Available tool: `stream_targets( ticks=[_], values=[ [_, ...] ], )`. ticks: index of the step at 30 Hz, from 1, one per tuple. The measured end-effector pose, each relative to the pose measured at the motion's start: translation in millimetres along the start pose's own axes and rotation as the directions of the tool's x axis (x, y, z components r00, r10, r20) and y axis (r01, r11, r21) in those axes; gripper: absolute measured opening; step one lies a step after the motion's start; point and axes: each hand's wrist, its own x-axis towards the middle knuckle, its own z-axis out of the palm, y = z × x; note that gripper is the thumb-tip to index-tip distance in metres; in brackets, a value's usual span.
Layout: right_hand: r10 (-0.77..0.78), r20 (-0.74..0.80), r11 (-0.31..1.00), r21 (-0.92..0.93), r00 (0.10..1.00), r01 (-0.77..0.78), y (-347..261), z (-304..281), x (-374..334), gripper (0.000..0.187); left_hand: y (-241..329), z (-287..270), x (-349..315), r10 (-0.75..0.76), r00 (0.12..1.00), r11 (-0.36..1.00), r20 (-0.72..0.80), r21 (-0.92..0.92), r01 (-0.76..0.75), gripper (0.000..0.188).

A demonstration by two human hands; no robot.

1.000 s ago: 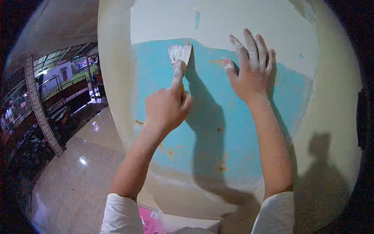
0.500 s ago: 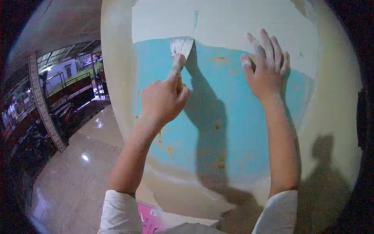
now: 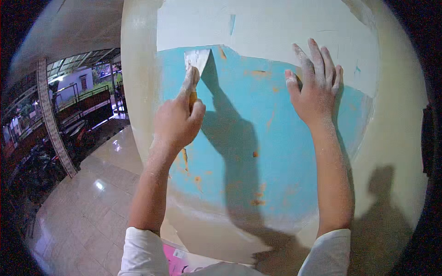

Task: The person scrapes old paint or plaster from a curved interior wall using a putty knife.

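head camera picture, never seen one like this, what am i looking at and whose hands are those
The picture comes from a wide fisheye camera worn on a person's head and looking at their own two bare hands, so straight edges bend near the rim. The left hand grips a scraper, its flat blade pressed to a wall where cream paint meets the bare blue layer underneath. The index finger lies along the tool. The right hand rests flat on the wall, fingers spread, holding nothing. At the left is a shiny tiled floor and an open yard.
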Motion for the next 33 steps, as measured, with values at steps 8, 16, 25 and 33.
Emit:
stream_targets(
  ticks=[8, 16, 25, 33],
  values=[
    [0.007, 0.020, 1.000, -0.014, 1.000, -0.007, 0.1, -5.9, -1.1, 0.059, 15.0, -0.1, -6.6, -0.124, 0.991, 0.990, 0.050, 0.066, 0.121, 0.072],
    [-0.006, 0.002, 1.000, -0.026, 1.000, 0.007, 0.4, -4.4, 1.6, 0.059, 10.4, 4.2, -4.4, -0.017, 1.000, 0.999, 0.012, 0.039, 0.017, 0.077],
    [-0.008, -0.008, 0.999, -0.045, 1.000, 0.007, 0.6, -4.0, 0.2, 0.060, 8.4, 0.9, -0.9, -0.018, 0.999, 0.999, 0.047, 0.046, 0.016, 0.077],
    [0.004, 0.006, 0.999, -0.051, 1.000, -0.003, 0.9, -8.6, -2.5, 0.057, 16.7, 0.2, -0.1, -0.077, 0.994, 0.997, 0.077, 0.009, 0.076, 0.072]
  ],
)
